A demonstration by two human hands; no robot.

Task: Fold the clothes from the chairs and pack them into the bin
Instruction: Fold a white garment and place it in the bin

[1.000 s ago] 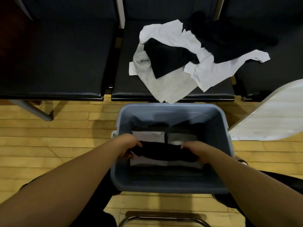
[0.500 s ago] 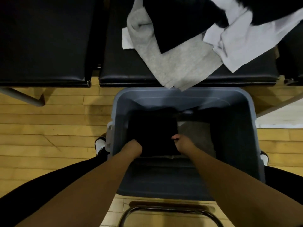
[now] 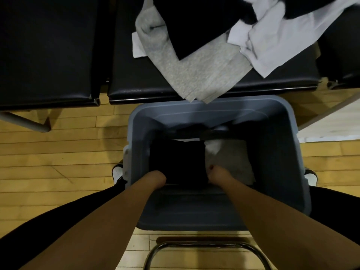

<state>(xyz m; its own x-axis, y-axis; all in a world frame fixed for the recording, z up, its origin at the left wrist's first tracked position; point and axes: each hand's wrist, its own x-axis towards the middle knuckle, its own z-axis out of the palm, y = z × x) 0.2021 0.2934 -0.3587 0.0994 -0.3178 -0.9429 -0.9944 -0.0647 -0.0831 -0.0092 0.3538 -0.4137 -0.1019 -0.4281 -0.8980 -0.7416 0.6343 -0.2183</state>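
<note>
A grey plastic bin (image 3: 278, 172) stands on the floor between my legs. Inside it a folded black garment (image 3: 178, 162) lies at the left, beside folded light grey clothes (image 3: 231, 162) at the right. My left hand (image 3: 155, 179) and my right hand (image 3: 217, 173) reach down into the bin and hold the near edge of the black garment, one at each corner, fingers tucked under it and mostly hidden. On the middle chair seat (image 3: 136, 82) lies a loose pile: a grey garment (image 3: 196, 75), a black one (image 3: 196, 26) and a white one (image 3: 272, 38).
A second black chair seat (image 3: 44, 49) is at the left, with its metal leg (image 3: 25, 121) on the wooden floor (image 3: 58, 162). A white surface (image 3: 335, 129) is at the right edge. A curved metal chair frame (image 3: 204, 248) lies close below the bin.
The black garment went from above the bin down onto its left side. My hands sank with it, and my view tilted down and closer.
</note>
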